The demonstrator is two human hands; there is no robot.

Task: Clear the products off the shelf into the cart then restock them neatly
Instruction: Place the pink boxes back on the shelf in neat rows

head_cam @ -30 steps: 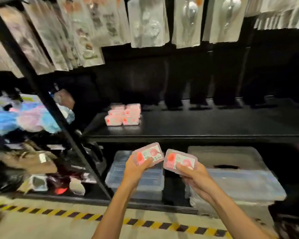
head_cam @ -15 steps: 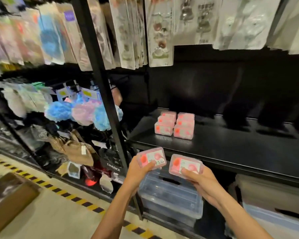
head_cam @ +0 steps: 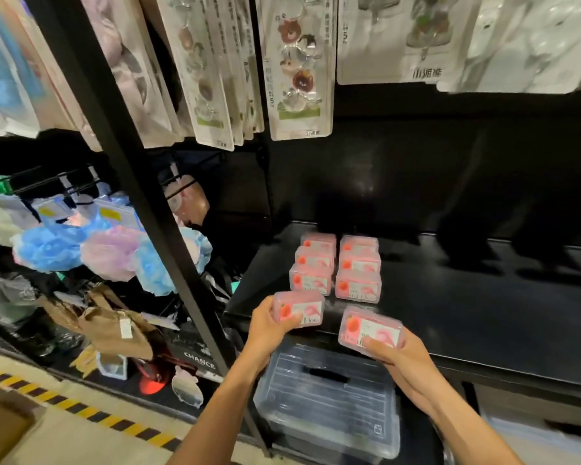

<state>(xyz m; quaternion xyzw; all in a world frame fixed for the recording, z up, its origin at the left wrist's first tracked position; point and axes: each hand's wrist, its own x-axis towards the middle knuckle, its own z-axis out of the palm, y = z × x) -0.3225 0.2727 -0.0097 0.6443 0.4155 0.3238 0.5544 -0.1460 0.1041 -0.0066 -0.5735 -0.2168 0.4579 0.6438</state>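
My left hand grips a pink clear-lidded box at the front left edge of the black shelf. In my right hand is a second pink box, held just over the shelf's front edge. Behind them, several matching pink boxes stand on the shelf in two neat columns. The box in my left hand lines up with the left column, the other with the right column.
A black upright post slants down left of the shelf. Bath puffs and bags hang left of it. Carded packets hang above. A clear plastic bin sits below the shelf. Yellow-black floor tape runs along the base.
Both hands have carried their pink boxes forward to the shelf's front edge, close behind the stacked rows. The view has moved closer and to the right.
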